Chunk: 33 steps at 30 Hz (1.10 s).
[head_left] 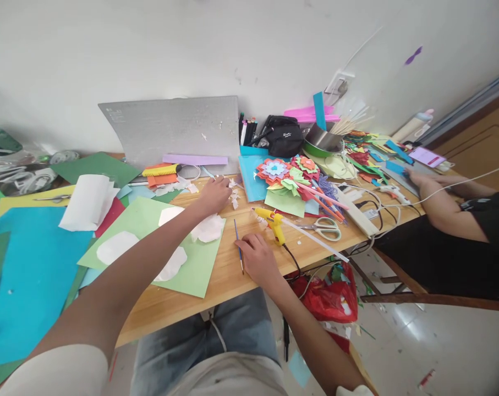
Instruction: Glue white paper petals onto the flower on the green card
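Observation:
My left hand (216, 194) reaches across to the far side of the wooden table, fingers curled down beside torn white paper scraps (234, 199); what its fingertips hold, if anything, is hidden. Nearer the front edge, my right hand (256, 257) rests with bent fingers on a thin blue paintbrush (240, 254). Beneath my left forearm lies a light green sheet (191, 283) bearing several white cloud-like paper shapes (117, 247). A yellow glue gun (274, 221) with a clear glue stick lies just beyond my right hand, next to scissors (327, 229).
Layered paper flowers (274, 171) lie on a blue folder (249, 179). A grey cutting mat (179, 129) leans against the wall. At left are blue sheets (34, 264) and a white paper roll (88, 203). Another person's arm (451, 212) works at right. A red bag (335, 302) hangs below.

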Each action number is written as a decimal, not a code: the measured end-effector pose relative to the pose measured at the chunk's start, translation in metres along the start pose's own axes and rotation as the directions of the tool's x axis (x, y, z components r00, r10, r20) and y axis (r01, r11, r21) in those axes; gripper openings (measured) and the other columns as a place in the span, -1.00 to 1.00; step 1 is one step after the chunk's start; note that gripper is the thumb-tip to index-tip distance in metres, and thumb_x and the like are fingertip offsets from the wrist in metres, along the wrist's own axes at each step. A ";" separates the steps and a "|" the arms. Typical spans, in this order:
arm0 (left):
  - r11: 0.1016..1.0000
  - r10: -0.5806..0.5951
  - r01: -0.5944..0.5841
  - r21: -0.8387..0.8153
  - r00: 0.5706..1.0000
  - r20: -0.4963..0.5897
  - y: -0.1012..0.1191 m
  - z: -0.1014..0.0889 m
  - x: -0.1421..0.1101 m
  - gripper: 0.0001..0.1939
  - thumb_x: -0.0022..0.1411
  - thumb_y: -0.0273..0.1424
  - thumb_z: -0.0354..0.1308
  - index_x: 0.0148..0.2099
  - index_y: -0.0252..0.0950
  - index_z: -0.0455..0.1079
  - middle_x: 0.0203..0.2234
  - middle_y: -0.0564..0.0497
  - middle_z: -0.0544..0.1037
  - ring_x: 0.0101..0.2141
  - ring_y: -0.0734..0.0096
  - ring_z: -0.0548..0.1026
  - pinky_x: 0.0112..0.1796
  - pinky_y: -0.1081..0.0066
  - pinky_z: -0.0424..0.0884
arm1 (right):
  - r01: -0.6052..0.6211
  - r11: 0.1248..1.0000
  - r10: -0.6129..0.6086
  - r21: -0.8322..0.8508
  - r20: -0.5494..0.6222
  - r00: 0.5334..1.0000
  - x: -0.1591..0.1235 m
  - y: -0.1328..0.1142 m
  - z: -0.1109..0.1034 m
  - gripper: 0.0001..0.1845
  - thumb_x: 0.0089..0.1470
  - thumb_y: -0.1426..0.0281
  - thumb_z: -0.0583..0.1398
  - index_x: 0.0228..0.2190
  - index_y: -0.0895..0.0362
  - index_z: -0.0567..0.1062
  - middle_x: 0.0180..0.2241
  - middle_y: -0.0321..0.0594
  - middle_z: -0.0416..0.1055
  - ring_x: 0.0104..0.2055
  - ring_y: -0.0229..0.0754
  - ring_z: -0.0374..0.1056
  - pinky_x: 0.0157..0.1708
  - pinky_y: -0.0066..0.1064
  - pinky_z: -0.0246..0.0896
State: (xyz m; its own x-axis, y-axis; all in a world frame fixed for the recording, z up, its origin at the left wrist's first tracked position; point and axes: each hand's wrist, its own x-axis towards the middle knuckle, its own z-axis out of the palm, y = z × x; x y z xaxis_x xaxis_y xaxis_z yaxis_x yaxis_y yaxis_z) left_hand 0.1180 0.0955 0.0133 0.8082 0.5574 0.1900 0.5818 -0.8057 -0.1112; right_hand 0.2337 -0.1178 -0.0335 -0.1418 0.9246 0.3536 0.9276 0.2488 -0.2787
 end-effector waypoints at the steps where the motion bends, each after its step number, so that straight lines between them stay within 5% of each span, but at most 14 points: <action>1: 1.000 -0.010 0.010 -0.010 1.000 0.005 -0.001 0.001 0.000 -0.76 0.22 -0.48 0.03 -0.22 -0.35 0.54 -0.17 -0.25 0.48 -0.03 0.06 0.33 -0.11 0.18 0.22 | 0.003 1.000 -0.003 0.000 -0.002 1.000 0.000 0.000 0.000 -0.67 0.17 0.57 0.06 -0.10 0.13 0.50 -0.22 -0.09 0.38 -0.14 -0.08 0.25 -0.14 -0.27 0.26; 11: 0.966 -0.125 0.113 -0.232 0.991 -0.039 -0.016 -0.008 -0.006 -0.71 0.22 -0.45 0.01 -0.26 -0.33 0.58 -0.26 -0.18 0.53 -0.12 0.14 0.40 -0.17 0.28 0.28 | 0.007 1.000 -0.007 0.013 -0.025 1.000 0.001 0.000 0.000 -0.68 0.18 0.56 0.04 -0.10 0.14 0.49 -0.23 -0.07 0.40 -0.15 -0.07 0.27 -0.14 -0.23 0.28; 16: 0.836 -0.267 0.256 -0.485 0.963 0.049 -0.023 -0.014 -0.007 -0.78 0.14 -0.41 0.10 -0.30 -0.31 0.59 -0.35 -0.11 0.58 -0.29 0.26 0.48 -0.26 0.37 0.29 | -0.016 0.998 0.019 0.058 -0.054 0.998 0.000 -0.001 -0.002 -0.61 0.17 0.59 0.00 -0.02 0.19 0.45 -0.19 -0.02 0.41 -0.10 -0.05 0.30 -0.08 -0.18 0.30; 23: 0.650 -0.368 0.337 -0.681 0.924 0.106 -0.033 -0.038 -0.012 -0.79 0.02 -0.31 0.20 -0.34 -0.31 0.58 -0.49 -0.02 0.57 -0.41 0.33 0.46 -0.34 0.39 0.30 | -0.102 0.951 0.178 0.292 -0.246 0.953 0.012 -0.002 -0.014 -0.65 0.16 0.51 0.04 -0.07 0.13 0.49 -0.12 -0.03 0.45 -0.04 -0.06 0.36 0.00 -0.12 0.31; 28: 0.514 -0.260 0.285 -0.809 0.951 0.169 -0.022 -0.073 -0.048 -0.72 0.01 -0.22 0.23 -0.32 -0.32 0.56 -0.42 -0.02 0.59 -0.37 0.35 0.46 -0.35 0.41 0.31 | -0.232 0.711 0.406 0.663 -0.118 0.906 0.049 -0.015 -0.032 -0.73 0.12 0.28 0.18 -0.18 0.15 0.54 -0.24 -0.10 0.53 -0.25 -0.15 0.45 -0.26 -0.32 0.42; 33: 0.555 -0.138 0.302 -0.775 0.952 0.272 -0.007 -0.089 -0.084 -0.74 0.04 -0.22 0.18 -0.33 -0.29 0.57 -0.44 0.01 0.58 -0.41 0.37 0.45 -0.41 0.44 0.28 | -0.274 0.490 0.391 0.828 0.072 0.918 0.073 -0.035 -0.035 -0.66 0.01 0.13 0.26 -0.34 0.17 0.56 -0.41 -0.19 0.53 -0.40 -0.21 0.42 -0.41 -0.41 0.36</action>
State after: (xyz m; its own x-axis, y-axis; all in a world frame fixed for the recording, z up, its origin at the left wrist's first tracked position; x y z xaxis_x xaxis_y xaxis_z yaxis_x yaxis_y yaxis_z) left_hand 0.0380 0.0371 0.0849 0.7140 0.6967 -0.0693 0.4964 -0.4339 0.7519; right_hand 0.2036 -0.0693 0.0334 0.2074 0.9665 0.1513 0.2072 0.1077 -0.9723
